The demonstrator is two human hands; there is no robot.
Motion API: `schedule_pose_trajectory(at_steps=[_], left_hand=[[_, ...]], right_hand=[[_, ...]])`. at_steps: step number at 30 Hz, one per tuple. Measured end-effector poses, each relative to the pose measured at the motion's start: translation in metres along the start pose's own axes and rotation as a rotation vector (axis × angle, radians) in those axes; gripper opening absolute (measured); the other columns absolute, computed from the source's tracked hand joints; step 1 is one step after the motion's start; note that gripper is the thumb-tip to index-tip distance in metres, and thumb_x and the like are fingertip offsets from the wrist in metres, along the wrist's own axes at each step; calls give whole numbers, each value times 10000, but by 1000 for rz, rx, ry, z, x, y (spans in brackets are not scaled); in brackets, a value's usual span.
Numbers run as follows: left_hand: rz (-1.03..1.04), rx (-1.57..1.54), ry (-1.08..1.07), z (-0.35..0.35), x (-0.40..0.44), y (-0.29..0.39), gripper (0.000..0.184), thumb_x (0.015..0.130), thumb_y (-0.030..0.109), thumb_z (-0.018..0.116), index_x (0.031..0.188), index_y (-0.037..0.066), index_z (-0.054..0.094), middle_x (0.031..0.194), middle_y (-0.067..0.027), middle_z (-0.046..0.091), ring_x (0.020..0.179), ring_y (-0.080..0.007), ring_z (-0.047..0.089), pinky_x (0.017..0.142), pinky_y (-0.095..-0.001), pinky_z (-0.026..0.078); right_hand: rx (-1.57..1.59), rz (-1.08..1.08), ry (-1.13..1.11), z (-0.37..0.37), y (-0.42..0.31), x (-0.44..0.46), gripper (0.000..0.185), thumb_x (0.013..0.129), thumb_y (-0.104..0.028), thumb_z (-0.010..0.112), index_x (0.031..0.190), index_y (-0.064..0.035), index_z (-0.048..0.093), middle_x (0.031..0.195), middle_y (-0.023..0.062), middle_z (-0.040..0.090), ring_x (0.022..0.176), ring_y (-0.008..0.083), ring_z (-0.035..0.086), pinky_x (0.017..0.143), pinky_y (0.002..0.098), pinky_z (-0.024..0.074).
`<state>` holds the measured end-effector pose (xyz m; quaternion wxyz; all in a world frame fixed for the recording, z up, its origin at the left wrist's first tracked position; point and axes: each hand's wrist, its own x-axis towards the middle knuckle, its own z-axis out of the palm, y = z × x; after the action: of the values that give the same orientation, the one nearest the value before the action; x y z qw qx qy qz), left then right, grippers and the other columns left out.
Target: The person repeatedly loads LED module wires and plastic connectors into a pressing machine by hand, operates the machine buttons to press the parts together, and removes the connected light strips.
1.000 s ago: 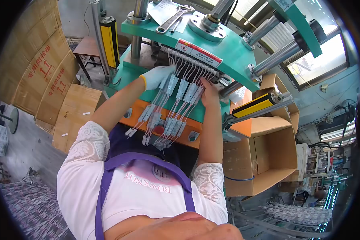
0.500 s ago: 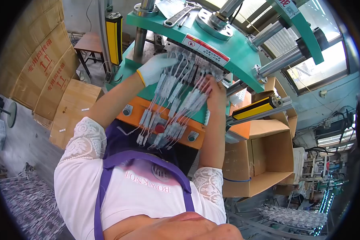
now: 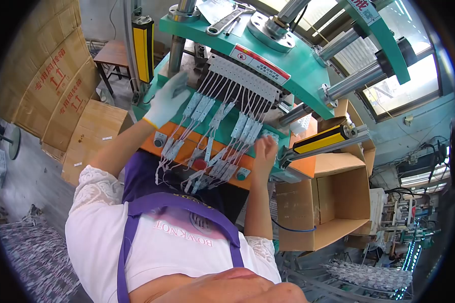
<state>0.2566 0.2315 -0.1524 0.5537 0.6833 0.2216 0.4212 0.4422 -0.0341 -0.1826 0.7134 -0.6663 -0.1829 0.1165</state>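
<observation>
My left hand [image 3: 168,101], in a white glove with a yellow cuff, is raised at the left of the press with its fingers apart, holding nothing. A white comb-like strip [image 3: 243,80] lies under the press's green upper plate [image 3: 303,65]. Thin wires run from it to several small pale modules [image 3: 201,109], which hang over the orange front panel [image 3: 179,132]. My bare right hand [image 3: 266,149] is right of the modules, fingers curled together. A pale piece shows at its fingertips; whether it is held is unclear.
A wrench [image 3: 230,19] lies on the upper plate. Yellow-black bars [image 3: 143,50] [image 3: 321,139] flank the press. An open cardboard box [image 3: 338,197] stands at the right, large cardboard sheets [image 3: 50,86] at the left. A red button [image 3: 199,164] sits on the front panel.
Both hands have drawn back from the strip, the left one outward to the left, the right one down towards me. The strip, crowded by hands and wires before, now shows fully, with the wires spread.
</observation>
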Motion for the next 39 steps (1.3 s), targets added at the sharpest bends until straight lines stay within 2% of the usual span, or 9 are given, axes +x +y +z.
schedule_pose_trajectory(at_steps=[3, 7, 12, 19, 23, 27, 36, 38, 39], left_hand=[[594, 917, -134, 16, 42, 13, 540, 778, 24, 599, 1297, 173, 584, 1323, -89, 599, 1294, -296, 511, 1081, -436, 416], [989, 1155, -204, 52, 83, -14, 441, 796, 106, 563, 1222, 203, 621, 1321, -72, 597, 1222, -256, 553, 1078, -511, 379], [877, 1070, -174, 60, 108, -3, 426, 824, 88, 551, 1230, 190, 632, 1262, -21, 651, 1197, -224, 585, 1067, -428, 403], [868, 1162, -227, 57, 100, -2, 450, 827, 58, 549, 1259, 161, 625, 1300, -38, 629, 1230, -245, 565, 1101, -434, 384], [629, 1019, -205, 56, 108, 8, 365, 901, 81, 496, 1217, 184, 649, 1288, -43, 639, 1236, -234, 564, 1092, -380, 411], [764, 1017, -210, 54, 107, -11, 379, 852, 60, 537, 1191, 169, 667, 1272, -36, 647, 1226, -247, 568, 1049, -409, 448], [732, 1290, -333, 48, 113, 4, 436, 863, 42, 495, 1255, 180, 628, 1323, -28, 622, 1234, -199, 560, 1059, -385, 399], [775, 1341, -313, 50, 110, -10, 460, 859, 46, 502, 1290, 174, 601, 1345, -34, 606, 1257, -204, 548, 1085, -390, 386], [819, 1390, -297, 50, 108, -8, 489, 855, 51, 509, 1326, 167, 574, 1367, -41, 589, 1280, -210, 535, 1111, -395, 372]], right_hand=[[-143, -195, -20, 17, -22, 23, 353, 990, -170, 594, 1272, 24, 509, 1229, 150, 577, 1162, 210, 561, 979, 331, 450], [-145, -135, -377, 49, -19, 81, 214, 957, -115, 622, 1136, 3, 623, 920, 40, 598, 882, 127, 618, 780, 251, 477], [72, -232, -262, 66, -49, 106, 285, 927, -32, 625, 1206, 21, 633, 1036, 101, 700, 812, 133, 653, 704, 257, 494], [-268, -106, -275, 58, -27, 107, 396, 919, -86, 606, 1305, 6, 607, 977, 57, 704, 724, 69, 563, 671, 230, 456], [-78, -187, -263, 67, -39, 107, 391, 918, -100, 619, 1295, 6, 616, 973, 53, 720, 730, 76, 563, 675, 238, 453], [-415, -196, -258, 63, -19, 108, 383, 935, -123, 618, 1306, -26, 624, 904, 31, 676, 748, 91, 543, 693, 257, 462], [-336, -88, -314, 66, -27, 108, 415, 956, -145, 607, 1353, -29, 578, 872, 5, 616, 754, 79, 533, 668, 253, 454], [-18, -77, -270, 74, -34, 108, 491, 960, -159, 608, 1417, -20, 493, 854, 8, 607, 754, 67, 539, 653, 259, 458], [-213, -154, -288, 69, -27, 119, 548, 951, -166, 601, 1469, -98, 436, 831, 85, 657, 729, 170, 635, 640, 331, 501]])
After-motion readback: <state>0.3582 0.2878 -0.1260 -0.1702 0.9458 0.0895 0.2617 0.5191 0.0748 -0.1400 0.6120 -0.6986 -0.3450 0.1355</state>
